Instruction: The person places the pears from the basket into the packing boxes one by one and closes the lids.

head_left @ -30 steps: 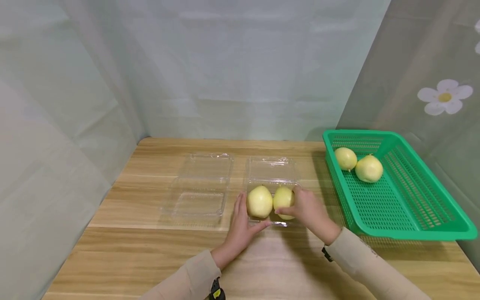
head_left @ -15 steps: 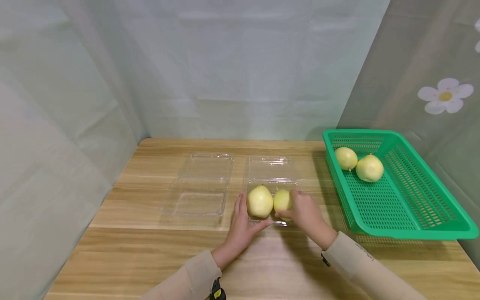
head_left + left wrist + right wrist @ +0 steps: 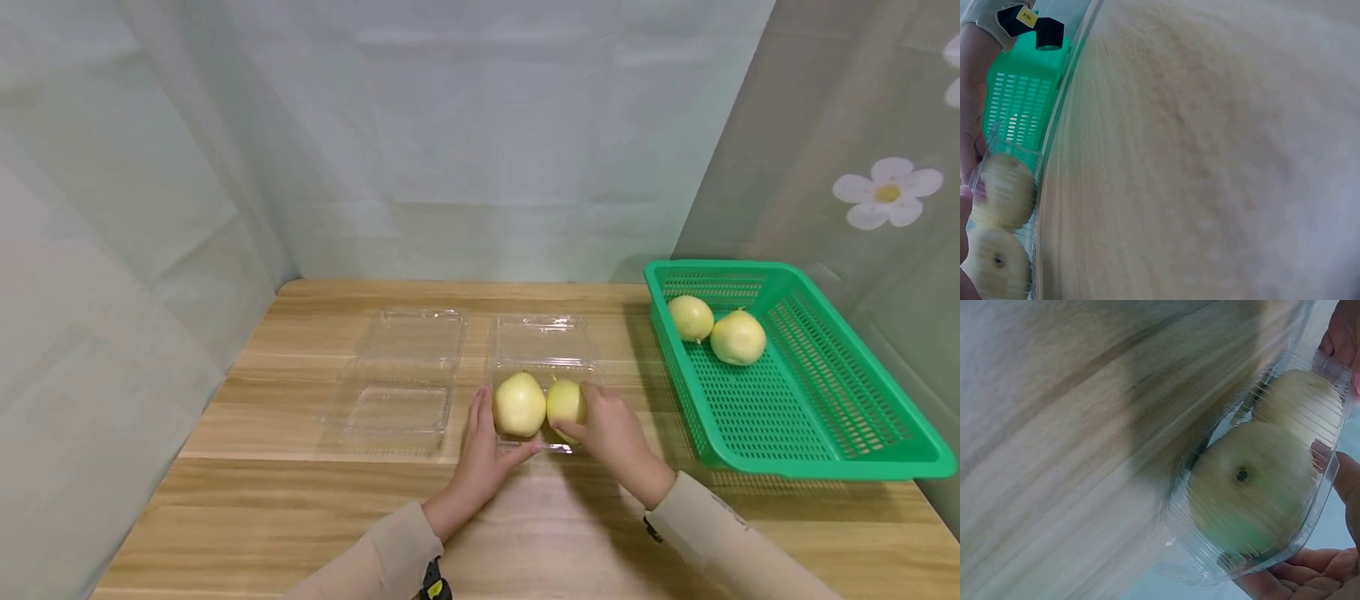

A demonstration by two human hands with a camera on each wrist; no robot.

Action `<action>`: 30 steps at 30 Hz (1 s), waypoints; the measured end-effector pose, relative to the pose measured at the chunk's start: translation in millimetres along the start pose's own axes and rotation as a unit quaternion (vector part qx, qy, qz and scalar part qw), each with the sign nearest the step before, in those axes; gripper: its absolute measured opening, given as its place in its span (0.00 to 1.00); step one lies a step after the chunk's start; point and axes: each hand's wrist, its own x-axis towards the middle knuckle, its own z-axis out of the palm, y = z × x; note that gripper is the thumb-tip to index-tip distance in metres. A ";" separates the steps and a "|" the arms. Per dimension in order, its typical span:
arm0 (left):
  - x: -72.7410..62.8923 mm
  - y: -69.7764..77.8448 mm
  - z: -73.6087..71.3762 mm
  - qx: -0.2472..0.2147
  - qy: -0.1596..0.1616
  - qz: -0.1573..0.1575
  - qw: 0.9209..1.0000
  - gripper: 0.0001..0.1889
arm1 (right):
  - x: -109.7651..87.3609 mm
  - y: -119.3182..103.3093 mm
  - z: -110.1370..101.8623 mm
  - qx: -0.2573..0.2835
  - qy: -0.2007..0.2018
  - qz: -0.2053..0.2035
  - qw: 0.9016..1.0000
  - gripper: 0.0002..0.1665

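In the head view, a clear plastic clamshell box (image 3: 557, 447) stands with its lid (image 3: 542, 337) folded back. Two pale yellow pears sit side by side in it, a left pear (image 3: 520, 406) and a right pear (image 3: 564, 402). My left hand (image 3: 477, 467) holds the box at its front left corner, fingers along the side and thumb at the front rim. My right hand (image 3: 618, 435) grips the right pear, thumb in front and fingers over its far right side. Through the ribbed wall in the right wrist view, the nearer pear (image 3: 1254, 487) shows its dark blossom end.
A second clear clamshell box (image 3: 397, 408) lies opened to the left. At the right stands a green plastic basket (image 3: 825, 468), holding a smaller-looking pear (image 3: 691, 318) and another pear (image 3: 738, 337). Pale curtains (image 3: 480, 167) hang behind the wooden table (image 3: 300, 500).
The right hand and its pear have shifted slightly toward me, the pear settling lower in the box. The left hand has stayed in place.
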 end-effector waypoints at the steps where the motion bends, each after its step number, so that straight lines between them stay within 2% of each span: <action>1: -0.2 -0.1 0.3 0.000 0.001 0.002 1.000 0.57 | -0.1 -0.1 0.6 -0.004 0.003 -0.002 1.000 0.31; 5: -0.2 -0.7 1.1 -0.001 0.000 0.006 1.000 0.57 | -1.7 -0.4 1.8 -0.004 0.026 -0.014 1.000 0.31; 11: 0.7 0.0 0.3 0.007 0.001 0.008 1.000 0.57 | -4.1 2.2 6.4 -0.012 0.074 -0.053 0.996 0.32; 14: 1.1 1.0 -0.8 0.015 0.002 0.010 1.000 0.57 | -3.7 2.9 7.3 -0.009 0.082 -0.059 0.995 0.31; 22: 1.4 3.6 -4.0 0.022 -0.008 0.005 1.000 0.57 | -4.7 2.0 5.0 0.014 0.066 -0.046 0.997 0.32; 30: 2.7 7.1 -7.8 0.031 -0.024 -0.008 0.999 0.57 | -4.6 3.1 1.5 0.045 0.025 -0.008 0.999 0.33</action>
